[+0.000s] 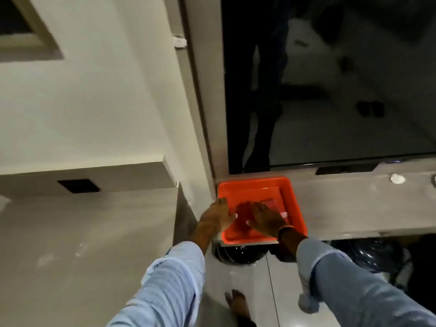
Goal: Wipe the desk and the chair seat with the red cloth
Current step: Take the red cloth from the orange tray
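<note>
An orange tray [293, 201] sits at the left end of the grey desk [354, 204], just under a big dark screen. Inside it lies a folded red cloth [273, 202], partly hidden by my hands. My right hand [266, 219] lies flat over the cloth with its fingers spread. My left hand [215, 215] rests on the tray's left rim, fingers stretched into the tray. Both hands are blurred. No chair seat is clearly in view.
The black screen [330, 90] rises right behind the desk. A small white object [397, 178] lies on the desk to the right. A grey cabinet [94, 232] stands at the left. Dark glossy objects [238, 254] sit under the desk. My bare foot [237, 303] is on the tiled floor.
</note>
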